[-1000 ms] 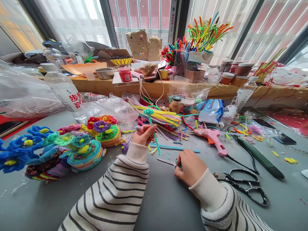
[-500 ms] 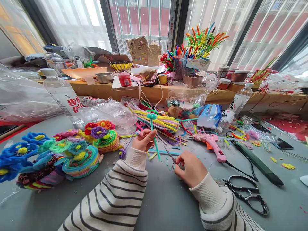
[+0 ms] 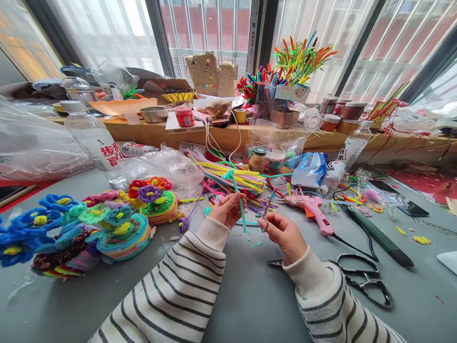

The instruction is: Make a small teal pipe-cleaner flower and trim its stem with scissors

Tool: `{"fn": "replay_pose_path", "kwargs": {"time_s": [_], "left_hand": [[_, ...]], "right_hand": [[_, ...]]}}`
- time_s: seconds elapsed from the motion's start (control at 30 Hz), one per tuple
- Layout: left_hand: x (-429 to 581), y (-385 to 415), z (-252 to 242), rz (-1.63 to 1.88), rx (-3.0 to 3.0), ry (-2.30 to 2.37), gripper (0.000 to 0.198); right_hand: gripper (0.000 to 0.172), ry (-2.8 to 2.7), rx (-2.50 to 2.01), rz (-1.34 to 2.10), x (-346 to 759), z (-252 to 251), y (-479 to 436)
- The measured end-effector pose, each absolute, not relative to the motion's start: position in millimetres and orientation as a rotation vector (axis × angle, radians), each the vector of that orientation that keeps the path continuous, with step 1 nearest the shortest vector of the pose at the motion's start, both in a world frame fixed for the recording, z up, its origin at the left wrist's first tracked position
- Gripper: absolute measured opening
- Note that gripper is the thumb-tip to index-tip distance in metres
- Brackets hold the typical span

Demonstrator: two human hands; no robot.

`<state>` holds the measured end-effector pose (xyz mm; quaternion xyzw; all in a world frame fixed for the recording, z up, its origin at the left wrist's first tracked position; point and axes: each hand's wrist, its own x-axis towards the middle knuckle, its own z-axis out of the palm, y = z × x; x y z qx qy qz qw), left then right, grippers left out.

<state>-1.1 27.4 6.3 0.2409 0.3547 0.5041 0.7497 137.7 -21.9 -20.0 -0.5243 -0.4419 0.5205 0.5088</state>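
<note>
My left hand [image 3: 228, 209] pinches a teal pipe cleaner [image 3: 243, 215] that stands nearly upright, its top end formed into a small curled head. In my right hand [image 3: 284, 234] is a pair of small scissors [image 3: 268, 206], with the fingers in the loops and the blades pointing up. The blades are a little to the right of the stem, apart from it. Teal fluff bits [image 3: 254, 245] lie on the table beneath. A bundle of pipe cleaners [image 3: 246, 181] in yellow, pink and white lies behind my hands.
Pipe-cleaner flowers [image 3: 39, 219] and coiled pots [image 3: 123, 243] stand at left. A pink glue gun [image 3: 314, 213], large black-handled scissors [image 3: 371, 286] and a dark green bar [image 3: 385, 240] lie at right. Water bottles [image 3: 93, 138] and a ledge [image 3: 185, 138] with jars are behind.
My left hand has moved slightly right with the pipe cleaner. The small scissors have turned from pointing left to pointing up. My right hand has rotated and risen slightly.
</note>
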Motion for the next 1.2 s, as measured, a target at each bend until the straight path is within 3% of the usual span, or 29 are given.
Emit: {"fn": "replay_pose_path", "kwargs": {"time_s": [0.33,0.73,1.2], "left_hand": [[8,23,4,1.034,0.656,0.726,0.026],[15,30,-1,1.039,0.663,0.708,0.022],[18,20,6,1.070,0.701,0.785,0.024]], "right_hand": [[0.033,-1.076,-1.189,1.372,136,-19,-23],[0.026,-1.204,-1.217,1.335,132,-17,-25],[0.029,-0.934,-1.129,1.561,128,-21,-26]]}}
